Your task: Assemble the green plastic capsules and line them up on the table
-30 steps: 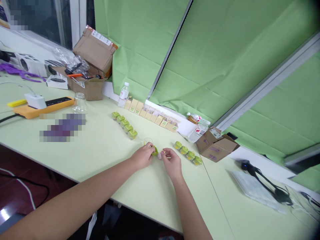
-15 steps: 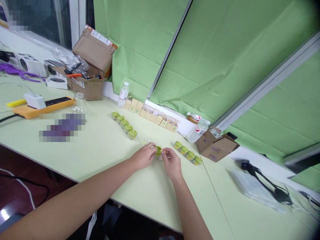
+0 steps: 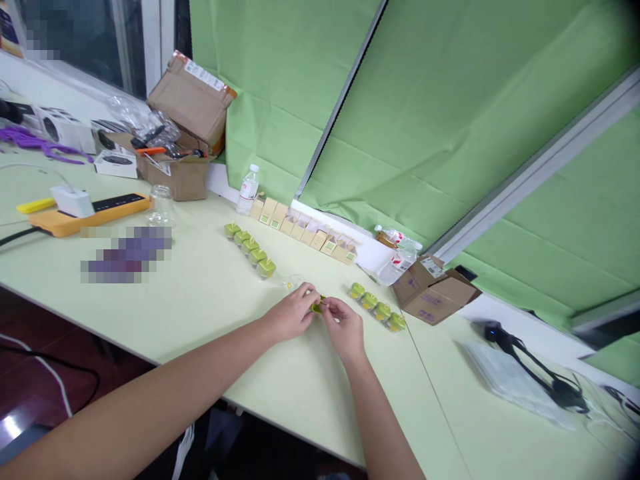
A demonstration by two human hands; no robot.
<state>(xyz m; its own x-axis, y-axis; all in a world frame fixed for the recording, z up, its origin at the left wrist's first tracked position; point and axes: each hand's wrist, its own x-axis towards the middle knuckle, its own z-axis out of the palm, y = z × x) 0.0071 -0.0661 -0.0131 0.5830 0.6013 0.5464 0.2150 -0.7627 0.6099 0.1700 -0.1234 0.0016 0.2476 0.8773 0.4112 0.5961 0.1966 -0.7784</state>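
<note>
Both hands meet above the pale table [image 3: 280, 373]. The fingers of my left hand [image 3: 294, 313] close round a small green lid-like piece [image 3: 317, 307] from the left. My right hand [image 3: 343, 325] pinches at its right side; the fingers cover most of it. Just behind my left hand lies a clear cup-like piece [image 3: 290, 285] with a bit of yellow. To the left runs a slanting row of small clear cups with green lids [image 3: 249, 245]. A similar green-lidded row [image 3: 376, 307] stands right of my right hand.
Small cardboard boxes [image 3: 300, 230] line the wall beside an upright water bottle [image 3: 247, 190]. Bottles [image 3: 399, 263] lie by a carton [image 3: 433, 293] at right. An orange power strip [image 3: 95, 213], a glass jar [image 3: 161, 205] and an open carton [image 3: 175, 175] are at left.
My left fingers have shifted over the green piece, so less of it shows and it looks tilted. Both hands stay in nearly the same place.
</note>
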